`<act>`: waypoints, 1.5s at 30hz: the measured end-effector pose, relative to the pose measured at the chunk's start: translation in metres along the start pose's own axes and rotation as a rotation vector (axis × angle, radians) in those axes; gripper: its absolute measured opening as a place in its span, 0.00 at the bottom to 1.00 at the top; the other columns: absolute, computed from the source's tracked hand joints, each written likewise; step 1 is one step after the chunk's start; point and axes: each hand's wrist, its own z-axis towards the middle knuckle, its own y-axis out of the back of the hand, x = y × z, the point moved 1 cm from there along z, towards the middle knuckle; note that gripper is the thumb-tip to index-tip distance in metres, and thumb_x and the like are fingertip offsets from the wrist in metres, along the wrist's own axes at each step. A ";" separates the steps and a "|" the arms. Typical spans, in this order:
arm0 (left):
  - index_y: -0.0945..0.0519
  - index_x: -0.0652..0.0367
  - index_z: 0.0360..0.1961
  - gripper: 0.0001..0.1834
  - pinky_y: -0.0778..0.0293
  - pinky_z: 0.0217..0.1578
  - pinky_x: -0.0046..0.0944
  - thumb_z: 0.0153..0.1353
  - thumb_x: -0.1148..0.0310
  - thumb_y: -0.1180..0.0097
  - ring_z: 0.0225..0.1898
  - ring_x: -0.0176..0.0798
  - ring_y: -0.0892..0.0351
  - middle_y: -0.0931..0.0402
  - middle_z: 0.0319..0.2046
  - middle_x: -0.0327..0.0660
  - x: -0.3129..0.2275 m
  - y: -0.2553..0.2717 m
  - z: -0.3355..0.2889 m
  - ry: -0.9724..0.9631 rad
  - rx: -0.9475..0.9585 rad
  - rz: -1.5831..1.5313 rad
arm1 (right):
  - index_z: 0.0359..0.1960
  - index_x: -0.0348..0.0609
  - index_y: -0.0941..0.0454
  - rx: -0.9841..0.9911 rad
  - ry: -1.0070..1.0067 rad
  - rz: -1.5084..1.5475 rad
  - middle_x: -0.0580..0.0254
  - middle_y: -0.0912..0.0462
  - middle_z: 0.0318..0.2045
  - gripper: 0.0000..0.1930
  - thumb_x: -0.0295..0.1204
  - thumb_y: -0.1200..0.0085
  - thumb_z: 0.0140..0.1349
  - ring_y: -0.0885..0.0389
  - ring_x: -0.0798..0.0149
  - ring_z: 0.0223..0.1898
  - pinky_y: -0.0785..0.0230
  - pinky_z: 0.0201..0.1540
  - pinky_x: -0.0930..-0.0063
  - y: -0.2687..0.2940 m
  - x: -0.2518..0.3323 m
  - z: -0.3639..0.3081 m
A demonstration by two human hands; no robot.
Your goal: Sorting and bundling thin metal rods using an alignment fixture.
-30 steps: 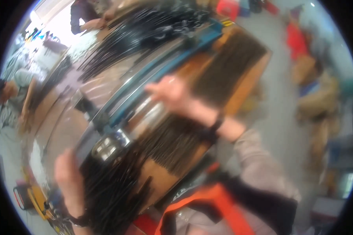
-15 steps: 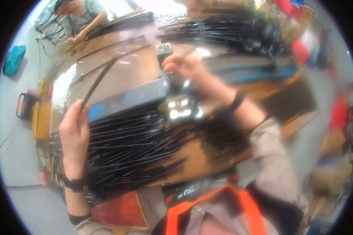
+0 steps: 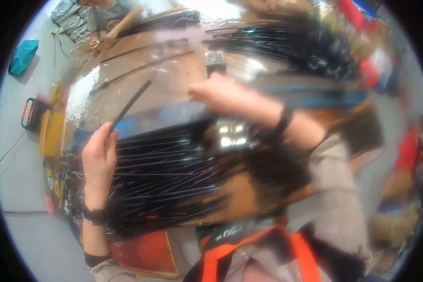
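Note:
My left hand (image 3: 98,157) is closed round the lower end of a thin black rod (image 3: 132,103), which slants up and to the right over the table. Ahead of my chest, my right hand (image 3: 216,94) reaches in with its fingers pressed together. Motion blurs it, and whatever its fingertips may hold is hidden. Just beyond that hand stands a small dark block with a pale top (image 3: 215,58). A broad heap of black rods (image 3: 160,174) lies below and between my hands. Something shiny with bright reflections (image 3: 232,135) sits beside the heap, under my right forearm.
White small pieces (image 3: 82,96) are piled at the table's left side. More black rods (image 3: 258,40) lie at the far side. A co-worker (image 3: 109,19) sits at the far left, arms on the table. A yellow bin (image 3: 51,134) stands off the left edge.
My right hand has swung down slightly, its fingers now closer together. The rod in my left hand has shifted a little right, and the whole view has moved slightly.

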 end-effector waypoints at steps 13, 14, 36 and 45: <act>0.21 0.54 0.35 0.05 0.25 0.29 0.50 0.59 0.67 0.43 0.30 0.55 0.21 0.22 0.27 0.47 -0.024 -0.126 0.058 -0.392 0.181 -0.017 | 0.33 0.41 0.22 -0.373 -0.127 -0.526 0.52 0.20 0.30 0.03 0.22 0.44 0.56 0.22 0.47 0.35 0.33 0.41 0.56 0.076 -0.187 -0.209; 0.22 0.54 0.33 0.06 0.25 0.30 0.50 0.62 0.64 0.44 0.30 0.54 0.21 0.22 0.27 0.46 -0.035 -0.136 0.066 -0.437 0.114 -0.114 | 0.33 0.39 0.23 -0.405 -0.112 -0.476 0.48 0.21 0.30 0.03 0.22 0.46 0.57 0.23 0.45 0.36 0.33 0.40 0.55 0.074 -0.192 -0.215; 0.25 0.55 0.26 0.14 0.26 0.28 0.52 0.66 0.58 0.47 0.28 0.56 0.20 0.22 0.23 0.48 -0.047 -0.176 0.078 -0.279 0.249 -0.050 | 0.53 0.41 0.23 -0.329 -0.346 -0.274 0.54 0.20 0.53 0.15 0.22 0.49 0.64 0.27 0.52 0.61 0.44 0.66 0.57 0.040 -0.174 -0.217; 0.22 0.50 0.30 0.08 0.25 0.29 0.55 0.65 0.62 0.48 0.29 0.59 0.20 0.20 0.25 0.50 -0.052 -0.183 0.085 -0.199 0.305 -0.003 | 0.46 0.43 0.20 -0.537 -0.001 -0.283 0.61 0.17 0.45 0.13 0.23 0.42 0.59 0.24 0.54 0.55 0.38 0.58 0.57 0.015 -0.072 -0.198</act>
